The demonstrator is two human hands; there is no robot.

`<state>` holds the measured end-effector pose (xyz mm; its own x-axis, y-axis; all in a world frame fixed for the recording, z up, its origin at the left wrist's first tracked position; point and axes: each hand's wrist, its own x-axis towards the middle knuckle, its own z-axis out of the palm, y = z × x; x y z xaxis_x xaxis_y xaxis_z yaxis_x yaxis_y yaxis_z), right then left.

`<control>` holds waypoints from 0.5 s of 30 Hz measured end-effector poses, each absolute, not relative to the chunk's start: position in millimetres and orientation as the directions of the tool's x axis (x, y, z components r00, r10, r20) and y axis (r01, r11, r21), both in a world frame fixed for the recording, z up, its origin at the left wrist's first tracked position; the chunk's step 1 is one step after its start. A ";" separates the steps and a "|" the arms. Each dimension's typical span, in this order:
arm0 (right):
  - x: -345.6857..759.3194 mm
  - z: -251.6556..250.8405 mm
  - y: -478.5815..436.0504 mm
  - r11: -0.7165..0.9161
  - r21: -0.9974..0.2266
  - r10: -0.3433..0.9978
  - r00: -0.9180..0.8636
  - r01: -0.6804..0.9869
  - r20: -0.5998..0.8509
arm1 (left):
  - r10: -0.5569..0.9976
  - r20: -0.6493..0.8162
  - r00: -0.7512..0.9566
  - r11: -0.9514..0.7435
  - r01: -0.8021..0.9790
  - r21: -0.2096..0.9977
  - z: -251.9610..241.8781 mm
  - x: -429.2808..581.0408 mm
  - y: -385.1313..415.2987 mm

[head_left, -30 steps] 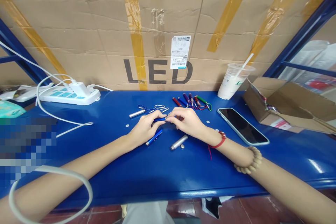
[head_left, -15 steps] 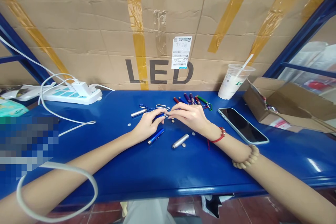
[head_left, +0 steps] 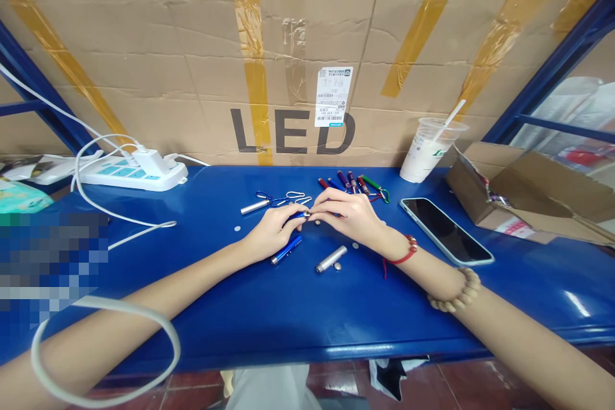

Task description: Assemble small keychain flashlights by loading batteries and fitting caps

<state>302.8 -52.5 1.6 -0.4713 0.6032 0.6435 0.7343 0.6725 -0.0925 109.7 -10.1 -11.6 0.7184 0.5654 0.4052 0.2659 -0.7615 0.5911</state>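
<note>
We hold a blue tube (head_left: pixel 302 214) just above the middle of the tabletop (head_left: pixel 307 314), pinched between the thumb and fingers of our left hand (head_left: pixel 270 232). Our right hand (head_left: pixel 353 214) meets its end, fingertips drawn narrow; whether they grip the tube itself or some small part there, we cannot tell.

Near our left hand lies a second blue tube (head_left: pixel 287 250), slanted on the tabletop. To its right we have a silver tube (head_left: pixel 331 259), with a small cell (head_left: pixel 337 266) just beside it. Another silver tube (head_left: pixel 254 207) lies beyond our left hand, near some clips (head_left: pixel 298 196). A white disc (head_left: pixel 237 229) sits left of our hands, and a second white disc (head_left: pixel 355 245) below the right one.

Behind our right hand we see a row of coloured tubes (head_left: pixel 342 180), partly hidden. Farther right lie a phone (head_left: pixel 446 230), screen dark, and an open box (head_left: pixel 504 205); a cup (head_left: pixel 427 152) with a straw (head_left: pixel 450 119) stands behind the phone. On our left, a white power strip (head_left: pixel 120 176) rests near a big carton (head_left: pixel 168 77) marked LED.
</note>
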 end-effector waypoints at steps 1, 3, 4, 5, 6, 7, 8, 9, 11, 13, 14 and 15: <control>302.1 1.1 -52.3 0.676 -0.126 0.611 -0.456 0.726 0.647 | 0.569 0.403 0.717 -0.758 0.268 0.595 -11.2 109.8 -10.2; 301.1 0.5 -52.1 0.684 -0.176 0.619 -0.436 0.708 0.653 | 0.571 0.393 0.721 -0.753 0.268 0.601 -10.7 109.9 -10.3; 300.8 0.3 -52.2 0.688 -0.192 0.620 -0.430 0.700 0.656 | 0.568 0.387 0.726 -0.751 0.266 0.604 -10.7 109.9 -10.4; 300.7 0.2 -52.4 0.691 -0.203 0.622 -0.427 0.694 0.657 | 0.565 0.381 0.732 -0.751 0.263 0.606 -10.8 109.9 -10.4; 300.7 0.2 -52.6 0.693 -0.212 0.622 -0.423 0.689 0.659 | 0.562 0.377 0.736 -0.750 0.261 0.608 -11.0 109.8 -10.3; 300.8 0.1 -52.8 0.695 -0.219 0.622 -0.419 0.685 0.661 | 0.561 0.372 0.740 -0.748 0.259 0.611 -11.1 109.8 -10.3; 301.0 0.0 -52.9 0.695 -0.227 0.623 -0.414 0.682 0.664 | 0.562 0.368 0.741 -0.745 0.259 0.615 -11.3 109.7 -10.2; 301.3 -0.3 -52.8 0.695 -0.235 0.625 -0.409 0.679 0.665 | 0.566 0.365 0.739 -0.740 0.260 0.620 -11.4 109.7 -10.2; 301.8 -1.3 -52.3 0.691 -0.255 0.635 -0.400 0.676 0.660 | 0.578 0.365 0.730 -0.730 0.262 0.631 -12.0 109.6 -10.0; 301.9 -2.7 -51.4 0.683 -0.284 0.654 -0.389 0.673 0.649 | 0.586 0.379 0.716 -0.726 0.257 0.638 -13.0 109.3 -9.7; 301.8 -3.4 -50.9 0.677 -0.303 0.665 -0.381 0.671 0.643 | 0.589 0.386 0.710 -0.725 0.253 0.641 -13.6 109.0 -9.4; 301.5 -4.0 -50.5 0.671 -0.322 0.676 -0.373 0.668 0.635 | 0.591 0.391 0.705 -0.724 0.252 0.642 -14.4 108.8 -9.2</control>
<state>301.5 -50.5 -4.0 -0.3727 0.6764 0.6353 0.6681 0.6707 -0.3222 108.8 -9.2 -14.4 0.7054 0.5914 0.3907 0.2516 -0.7242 0.6421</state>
